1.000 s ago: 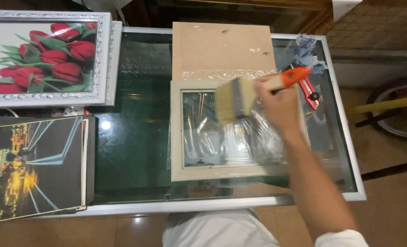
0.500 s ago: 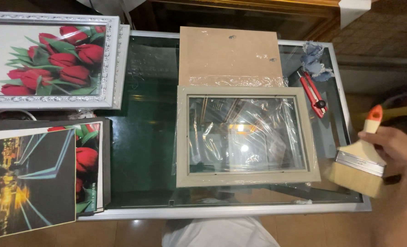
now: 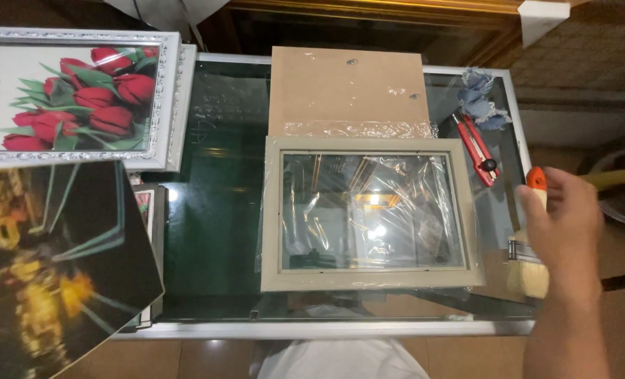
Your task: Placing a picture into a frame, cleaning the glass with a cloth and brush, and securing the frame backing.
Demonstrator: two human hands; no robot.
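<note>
Head view: your right hand (image 3: 564,224) rests over a paintbrush (image 3: 527,263) at the right edge of the glass table (image 3: 214,210), fingers curled loosely about its orange-tipped handle. Just left lies a plastic-wrapped grey picture frame (image 3: 369,212); a red utility knife (image 3: 477,148) sits farther back.
</note>
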